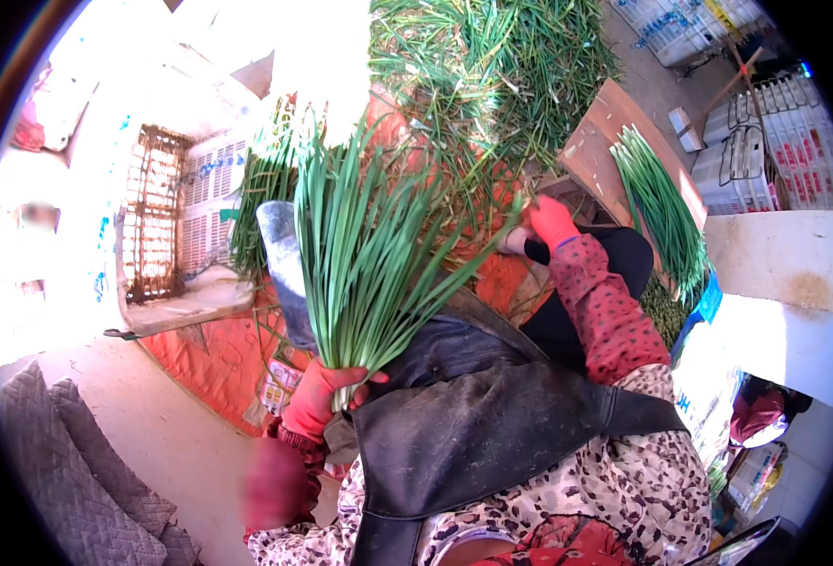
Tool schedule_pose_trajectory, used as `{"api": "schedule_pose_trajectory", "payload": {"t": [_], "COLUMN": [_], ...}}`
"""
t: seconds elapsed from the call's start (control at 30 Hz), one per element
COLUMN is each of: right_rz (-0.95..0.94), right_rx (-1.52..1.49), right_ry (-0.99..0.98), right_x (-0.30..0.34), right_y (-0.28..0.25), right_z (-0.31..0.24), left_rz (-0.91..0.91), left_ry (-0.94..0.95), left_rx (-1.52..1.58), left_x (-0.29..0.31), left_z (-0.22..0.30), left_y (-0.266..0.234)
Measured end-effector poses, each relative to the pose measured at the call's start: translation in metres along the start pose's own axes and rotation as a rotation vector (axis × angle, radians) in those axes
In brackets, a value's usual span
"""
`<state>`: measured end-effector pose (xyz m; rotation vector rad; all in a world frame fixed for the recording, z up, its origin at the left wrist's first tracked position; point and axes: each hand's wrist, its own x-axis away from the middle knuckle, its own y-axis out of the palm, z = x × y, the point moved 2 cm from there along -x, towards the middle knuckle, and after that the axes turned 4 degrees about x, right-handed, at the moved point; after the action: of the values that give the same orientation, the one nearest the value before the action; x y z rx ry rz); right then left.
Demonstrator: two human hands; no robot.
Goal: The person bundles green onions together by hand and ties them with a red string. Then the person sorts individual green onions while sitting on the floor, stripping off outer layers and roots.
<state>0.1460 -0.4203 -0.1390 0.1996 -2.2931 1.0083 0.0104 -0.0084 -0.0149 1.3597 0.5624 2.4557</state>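
Note:
My left hand (314, 400), in a pinkish-red glove, is closed around the pale lower ends of a bunch of chives (364, 250). The long, flat green leaves fan upward and away over my lap, and a few lean out to the right. My right hand (553, 223), gloved in the same colour, is farther out beyond my right knee. Its fingers look closed near the tips of the outermost leaves. What they hold, if anything, is too small to make out. A dark apron (473, 424) covers my lap beneath the bunch.
A board (586, 156) at the right carries a neat bundle of chives (661, 212). Loose green leaves (492, 66) heap at the far side, on an orange sheet (199, 373). A crate (185, 208) lies at the left; stacked white crates (784, 141) stand far right. Grey quilted cloth (67, 462) lies near left.

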Motion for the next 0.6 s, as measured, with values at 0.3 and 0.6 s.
{"api": "schedule_pose_trajectory", "payload": {"t": [0.3,0.6], "right_rz": [0.430,0.002], "right_rx": [0.318,0.637], "right_ry": [-1.285,-0.181], "right_x": [0.128,0.013], "right_y": [0.007,0.010], "right_z": [-0.221,0.057], "left_rz": [0.138,0.718], "left_ry": [-0.060,0.659], "left_rx": [-0.733,-2.422], "left_x": [-0.040,-0.018], "left_z": [0.074,0.104], "left_y": [0.023,-0.024]}}
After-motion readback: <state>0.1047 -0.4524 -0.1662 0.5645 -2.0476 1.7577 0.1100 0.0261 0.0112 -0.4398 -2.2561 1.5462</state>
